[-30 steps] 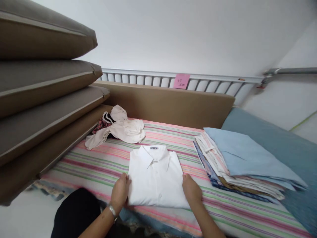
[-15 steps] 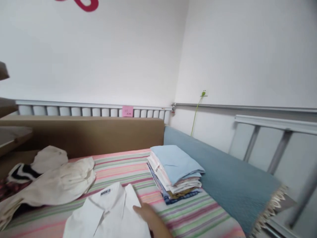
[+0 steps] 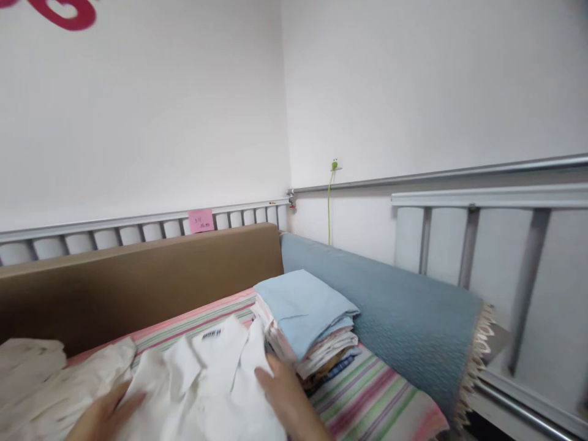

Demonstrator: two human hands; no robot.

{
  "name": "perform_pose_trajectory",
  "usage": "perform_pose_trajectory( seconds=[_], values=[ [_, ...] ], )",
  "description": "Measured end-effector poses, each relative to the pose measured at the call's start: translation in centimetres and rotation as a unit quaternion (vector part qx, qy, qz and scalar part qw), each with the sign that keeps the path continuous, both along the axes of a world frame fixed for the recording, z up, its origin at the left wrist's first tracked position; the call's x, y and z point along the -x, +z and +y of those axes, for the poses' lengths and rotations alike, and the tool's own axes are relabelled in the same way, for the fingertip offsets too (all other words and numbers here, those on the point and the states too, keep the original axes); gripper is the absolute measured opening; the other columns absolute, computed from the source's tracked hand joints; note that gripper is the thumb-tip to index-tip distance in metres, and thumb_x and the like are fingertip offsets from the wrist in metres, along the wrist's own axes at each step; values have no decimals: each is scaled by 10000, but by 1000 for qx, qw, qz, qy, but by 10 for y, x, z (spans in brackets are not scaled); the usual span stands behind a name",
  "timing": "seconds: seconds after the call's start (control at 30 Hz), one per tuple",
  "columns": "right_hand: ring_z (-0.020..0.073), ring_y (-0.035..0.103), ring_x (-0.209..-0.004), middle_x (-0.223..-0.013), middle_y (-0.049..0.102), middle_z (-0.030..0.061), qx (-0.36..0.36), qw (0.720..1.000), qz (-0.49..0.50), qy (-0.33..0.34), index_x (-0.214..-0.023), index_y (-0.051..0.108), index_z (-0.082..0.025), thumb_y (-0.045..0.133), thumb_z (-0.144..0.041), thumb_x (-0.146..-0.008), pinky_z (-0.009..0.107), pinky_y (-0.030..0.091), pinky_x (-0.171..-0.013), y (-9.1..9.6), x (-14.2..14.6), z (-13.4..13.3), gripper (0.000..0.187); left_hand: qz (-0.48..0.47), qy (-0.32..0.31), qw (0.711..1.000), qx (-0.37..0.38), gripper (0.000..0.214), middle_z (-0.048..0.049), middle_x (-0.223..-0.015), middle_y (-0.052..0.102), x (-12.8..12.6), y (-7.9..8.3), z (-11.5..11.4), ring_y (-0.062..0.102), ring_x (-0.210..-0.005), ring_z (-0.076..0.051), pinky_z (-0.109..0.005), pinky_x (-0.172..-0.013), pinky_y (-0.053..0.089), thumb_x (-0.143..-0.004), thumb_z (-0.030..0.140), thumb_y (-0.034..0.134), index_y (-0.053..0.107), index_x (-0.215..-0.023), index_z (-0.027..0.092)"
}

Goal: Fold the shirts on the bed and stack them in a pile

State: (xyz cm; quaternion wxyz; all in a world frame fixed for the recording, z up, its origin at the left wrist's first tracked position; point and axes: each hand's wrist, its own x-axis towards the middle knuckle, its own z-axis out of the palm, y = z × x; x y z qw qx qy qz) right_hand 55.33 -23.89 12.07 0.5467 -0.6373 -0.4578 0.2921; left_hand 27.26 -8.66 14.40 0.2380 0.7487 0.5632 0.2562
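A white collared shirt (image 3: 229, 380) with a dark label inside its neck is at the bottom middle, its front rumpled. My left hand (image 3: 108, 407), partly smeared by motion, closes on the shirt's left edge. On the opposite edge, near the shoulder, my right hand (image 3: 287, 389) grips the cloth between thumb and fingers. Just beyond the right hand stands a stack of folded clothes, topped by a light blue folded garment (image 3: 305, 306). The shirt's lower part is cut off by the frame.
Crumpled white clothes (image 3: 41, 392) lie at the left on a striped bedspread (image 3: 381, 404). A brown bed board (image 3: 138, 285) runs along the back, before a radiator (image 3: 82, 242) with a pink note (image 3: 201, 220). Fringed blue cloth (image 3: 390, 306) covers the right side.
My left hand has come into view at the shirt's left edge. The shirt has shifted closer to the folded stack and creased more. My view has turned right.
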Motion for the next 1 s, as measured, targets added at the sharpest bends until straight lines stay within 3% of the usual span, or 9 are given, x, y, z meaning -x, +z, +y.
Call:
perform_pose_trajectory(
  seconds=[0.07, 0.2, 0.27, 0.33, 0.4, 0.5, 0.6, 0.67, 1.0],
  values=[
    [210, 614, -875, -930, 692, 75, -60, 997, 19, -38, -1040, 629, -141, 469, -286, -764, 304, 457, -790, 29, -34, -9, 351, -39, -104, 990, -86, 238, 158, -914, 706, -44, 45, 22, 586, -1031, -252, -339, -938, 411, -690, 522, 535, 640, -821, 353],
    [223, 594, -969, -1054, 667, 81, -162, 975, 70, -139, -1163, 557, -141, 458, -414, -801, 308, 458, -834, 66, -94, -21, 464, 35, -187, 962, -195, 268, 31, -949, 702, -161, 138, 45, 604, -884, -203, -261, -799, 422, -799, 424, 498, 630, -905, 216],
    [225, 565, -1054, -1136, 638, 77, -206, 957, 85, -185, -1214, 519, -158, 472, -428, -797, 309, 443, -880, 69, -116, -20, 499, 101, -201, 940, -257, 257, -27, -936, 690, -225, 168, 53, 591, -847, -194, -265, -782, 407, -844, 360, 468, 620, -899, 160],
    [217, 548, -1096, -1188, 613, 70, -219, 945, 97, -224, -1253, 481, -181, 471, -416, -798, 311, 431, -909, 58, -135, -14, 513, 147, -204, 925, -285, 264, -76, -947, 673, -288, 178, 63, 583, -854, -201, -280, -788, 400, -874, 321, 441, 609, -895, 118],
    [208, 544, -1108, -1211, 598, 68, -199, 940, 106, -256, -1285, 440, -194, 460, -392, -798, 311, 425, -922, 32, -151, -3, 526, 176, -206, 920, -284, 270, -110, -995, 659, -347, 163, 75, 581, -903, -212, -292, -810, 393, -893, 295, 418, 602, -924, 100],
    [220, 561, -1088, -1186, 609, 104, -89, 943, 123, -296, -1272, 440, -147, 439, -329, -767, 320, 423, -927, -25, -171, 13, 537, 228, -209, 918, -249, 222, -121, -1022, 664, -417, 101, 93, 591, -963, -232, -325, -833, 389, -882, 236, 433, 614, -955, 128],
    [237, 577, -1066, -1127, 637, 130, 16, 941, 138, -310, -1169, 526, -125, 429, -319, -729, 324, 427, -920, -76, -181, 24, 490, 280, -198, 915, -211, 194, -122, -995, 680, -452, 29, 107, 601, -982, -268, -378, -828, 396, -844, 182, 463, 637, -929, 171],
    [235, 584, -1054, -1102, 652, 113, 13, 942, 142, -304, -1131, 552, -155, 442, -364, -721, 323, 440, -903, -92, -183, 25, 474, 298, -187, 914, -204, 212, -137, -1004, 675, -460, 1, 113, 600, -987, -277, -394, -824, 397, -847, 177, 448, 636, -944, 175],
    [250, 612, -974, -1083, 658, 124, -11, 944, 149, -293, -1112, 533, -180, 468, -457, -720, 337, 478, -807, -84, -179, 21, 484, 259, -179, 906, -281, 244, -119, -1046, 629, -464, 12, 128, 523, -1072, -258, -394, -883, 372, -901, 220, 392, 620, -965, 163]
  ],
)
